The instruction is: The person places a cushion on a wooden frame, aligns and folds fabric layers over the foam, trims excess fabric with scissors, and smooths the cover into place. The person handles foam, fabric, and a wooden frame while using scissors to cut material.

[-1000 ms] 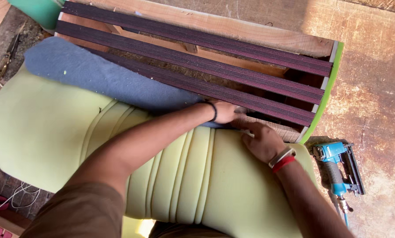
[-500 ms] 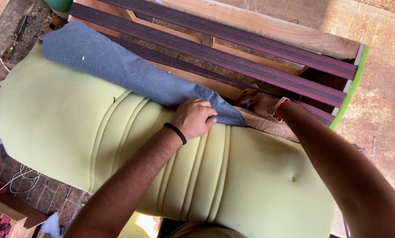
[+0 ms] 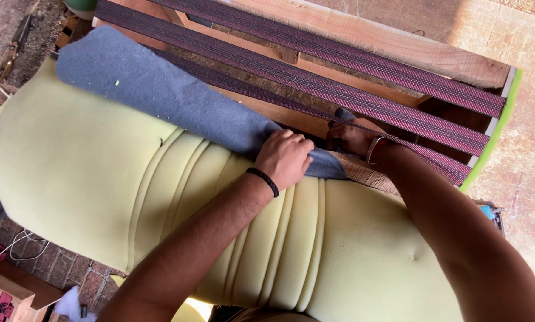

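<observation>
- The left hand point(image 3: 285, 158) is laid on the edge of a grey felt sheet point(image 3: 160, 89), with its fingers point(image 3: 297, 143) curled down and closed over the cloth, so the felt is pinched beneath them.
- The felt sheet is seen to stretch away up and to the left of those fingers, and a short tip of it pokes out just to their right, over the yellow-green foam cushion point(image 3: 88, 179).
- The right hand point(image 3: 352, 137) is placed just beyond the left, its fingers pushed in under a maroon webbing strap point(image 3: 315, 95); they are mostly hidden, so it cannot be told whether they are closed or open, or whether anything is held.
- A black cord bracelet point(image 3: 263, 180) is worn on the left wrist, and a thin bangle point(image 3: 372, 149) on the right.
- The foam cushion is spread below and to both sides of the fingers, with stitched ribs running under the left forearm.
- The wooden frame point(image 3: 399, 50) with its parallel straps lies above the fingers, edged on the far right by a green foam strip point(image 3: 494, 134).
- A brick floor point(image 3: 59, 268) is visible at the lower left, well apart from both hands.
</observation>
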Tool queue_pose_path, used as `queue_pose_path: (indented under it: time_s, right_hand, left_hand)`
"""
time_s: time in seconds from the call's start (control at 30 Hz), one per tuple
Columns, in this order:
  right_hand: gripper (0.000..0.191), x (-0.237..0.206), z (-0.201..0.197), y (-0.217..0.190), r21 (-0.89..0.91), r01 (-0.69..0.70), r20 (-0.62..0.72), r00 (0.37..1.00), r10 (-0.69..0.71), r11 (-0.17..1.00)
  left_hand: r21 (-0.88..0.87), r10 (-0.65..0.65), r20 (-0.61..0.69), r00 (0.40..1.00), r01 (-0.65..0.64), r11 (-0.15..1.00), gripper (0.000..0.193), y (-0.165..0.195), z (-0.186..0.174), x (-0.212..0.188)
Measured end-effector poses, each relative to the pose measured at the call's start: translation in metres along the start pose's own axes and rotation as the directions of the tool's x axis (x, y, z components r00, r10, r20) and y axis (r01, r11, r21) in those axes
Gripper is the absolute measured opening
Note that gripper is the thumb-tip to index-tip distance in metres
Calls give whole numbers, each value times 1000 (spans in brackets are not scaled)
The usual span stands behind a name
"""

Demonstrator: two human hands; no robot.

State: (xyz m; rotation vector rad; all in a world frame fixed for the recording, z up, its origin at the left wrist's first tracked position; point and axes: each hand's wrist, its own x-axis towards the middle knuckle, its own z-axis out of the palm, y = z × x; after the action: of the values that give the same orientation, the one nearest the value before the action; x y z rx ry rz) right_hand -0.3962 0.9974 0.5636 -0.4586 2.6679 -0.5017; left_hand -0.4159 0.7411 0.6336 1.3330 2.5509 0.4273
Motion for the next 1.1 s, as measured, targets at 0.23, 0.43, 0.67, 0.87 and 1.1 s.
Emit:
queue_pose_path:
  time_s: [0.23, 0.43, 0.67, 0.87, 1.1]
  right_hand:
    - [19, 21, 8, 29, 70, -249, 68, 967, 245, 966]
    - [19, 31, 22, 32, 121, -229, -18, 972, 233, 966]
    - [19, 31, 46, 36, 39, -78, 78, 994, 75, 996]
    - [20, 64, 73, 50, -137, -2, 153, 988, 23, 991]
    - [21, 97, 71, 66, -331, -33, 113, 991, 74, 943]
  left_hand:
    - [-4, 73, -42, 996, -74, 997, 20, 2, 1, -9]
    - [59, 7, 37, 999, -9, 998, 25, 11, -7, -17]
    - [93, -86, 173, 981, 71, 993, 30, 5, -17, -7]
    - [-16, -15, -20, 1000, 14, 1000, 25, 0, -12, -18]
    - [-72, 40, -135, 990, -50, 996, 23, 1, -15, -26]
